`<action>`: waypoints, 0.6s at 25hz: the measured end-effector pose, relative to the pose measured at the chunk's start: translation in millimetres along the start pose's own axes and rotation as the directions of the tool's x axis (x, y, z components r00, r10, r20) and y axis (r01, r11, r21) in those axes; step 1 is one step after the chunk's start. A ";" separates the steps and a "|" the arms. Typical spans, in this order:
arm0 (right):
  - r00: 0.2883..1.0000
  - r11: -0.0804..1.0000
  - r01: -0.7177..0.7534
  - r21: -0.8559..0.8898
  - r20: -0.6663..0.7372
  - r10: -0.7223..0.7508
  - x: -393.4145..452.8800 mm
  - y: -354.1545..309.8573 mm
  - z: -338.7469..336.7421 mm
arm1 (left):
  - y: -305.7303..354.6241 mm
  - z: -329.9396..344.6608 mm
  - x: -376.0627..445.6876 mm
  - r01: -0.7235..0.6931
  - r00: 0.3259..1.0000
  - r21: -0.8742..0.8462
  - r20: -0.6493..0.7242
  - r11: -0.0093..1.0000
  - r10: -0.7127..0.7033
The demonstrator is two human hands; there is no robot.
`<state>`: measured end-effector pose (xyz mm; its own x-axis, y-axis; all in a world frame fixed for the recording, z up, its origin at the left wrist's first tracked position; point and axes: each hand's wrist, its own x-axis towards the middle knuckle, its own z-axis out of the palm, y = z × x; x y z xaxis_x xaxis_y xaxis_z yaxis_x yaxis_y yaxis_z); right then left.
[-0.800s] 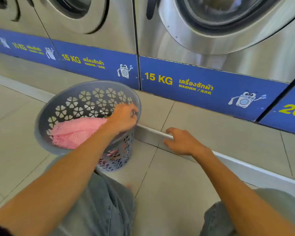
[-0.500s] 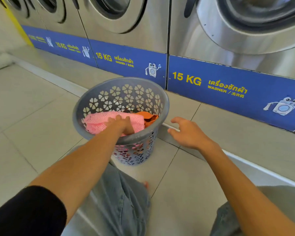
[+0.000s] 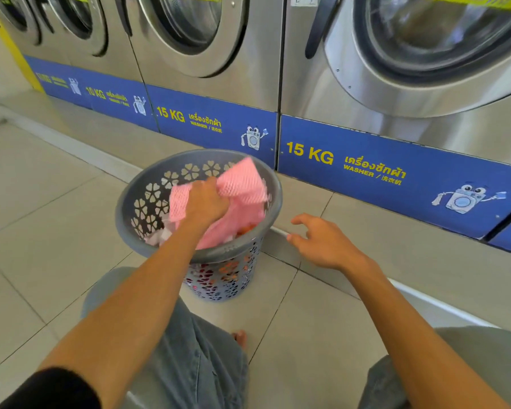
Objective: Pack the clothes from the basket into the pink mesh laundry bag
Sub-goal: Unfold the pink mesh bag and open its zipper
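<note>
Pink mesh laundry bag (image 3: 242,184) sits bunched in my left hand (image 3: 205,202), gripped above the basket (image 3: 130,214) — right hand (image 3: 322,240) hovers open beside the rim. I'd lift the bag clear, find its mouth, then spread it with both hands — clothes (image 3: 160,239) lie underneath

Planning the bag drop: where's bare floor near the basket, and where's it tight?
Free: tiles left of the basket, out to the step below the washers; tiles between the knees, in front of the basket. Tight: the basket's right side, where the right hand hovers by the step edge; inside it, the left hand grips the bag.
</note>
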<state>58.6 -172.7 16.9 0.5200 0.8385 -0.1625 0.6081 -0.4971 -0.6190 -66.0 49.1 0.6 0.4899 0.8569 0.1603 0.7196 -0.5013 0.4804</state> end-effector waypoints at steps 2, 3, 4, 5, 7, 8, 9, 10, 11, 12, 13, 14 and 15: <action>0.998 0.993 -0.029 0.117 -0.052 0.035 -1.6 -3.0 -11.5 | 34.3 -21.6 -12.2 -0.067 0.997 -0.449 -0.074 0.891 0.038; 0.996 0.977 -0.034 0.211 -0.070 0.050 -4.2 -6.4 -16.8 | 51.2 -28.4 -22.0 -0.004 1.000 -0.689 0.019 0.724 0.023; 0.995 0.954 -0.019 0.299 -0.089 0.048 -8.2 -10.3 -21.9 | 67.3 -31.8 -33.4 0.125 0.984 -0.837 0.173 0.533 0.040; 0.993 0.933 0.007 0.361 -0.114 0.036 -13.3 -13.6 -26.0 | 80.2 -30.3 -42.6 0.260 0.944 -0.878 0.318 0.401 0.084; 0.984 0.912 0.061 0.405 -0.176 0.013 -25.3 -11.9 -31.2 | 99.8 -17.0 -55.1 0.415 0.856 -0.842 0.490 0.345 0.168; 0.980 0.910 0.081 0.406 -0.200 0.002 -31.2 -6.2 -31.4 | 105.5 -7.7 -60.0 0.442 0.828 -0.830 0.524 0.341 0.200; 0.976 0.913 0.090 0.399 -0.219 0.000 -37.2 2.4 -30.9 | 110.1 1.0 -64.5 0.458 0.807 -0.826 0.541 0.330 0.236; 0.976 0.915 0.079 0.395 -0.218 0.010 -42.2 11.7 -29.7 | 112.1 8.1 -68.2 0.449 0.797 -0.823 0.545 0.349 0.260; 0.979 0.915 0.045 0.400 -0.201 0.040 -47.2 22.1 -29.0 | 114.9 12.5 -72.5 0.415 0.794 -0.816 0.541 0.402 0.277; 0.982 0.915 0.007 0.404 -0.177 0.071 -50.8 31.8 -27.8 | 116.3 16.3 -74.1 0.331 0.816 -0.807 0.505 0.490 0.281; 0.984 0.916 -0.027 0.399 -0.152 0.095 -52.0 39.5 -26.5 | 119.7 15.9 -76.0 0.227 0.852 -0.791 0.444 0.568 0.277; 0.986 0.919 -0.054 0.391 -0.127 0.112 -50.6 45.0 -25.0 | 123.0 12.0 -76.4 0.132 0.895 -0.771 0.362 0.623 0.259; 0.987 0.922 -0.080 0.378 -0.099 0.126 -48.1 47.8 -23.1 | 126.3 5.2 -75.1 0.074 0.938 -0.761 0.273 0.645 0.214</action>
<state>76.4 -242.0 12.8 0.6495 0.7429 -0.1620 0.2926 -0.4408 -0.8486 -9.3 -79.2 44.7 0.7481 0.6634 0.0174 0.1263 -0.1681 0.9776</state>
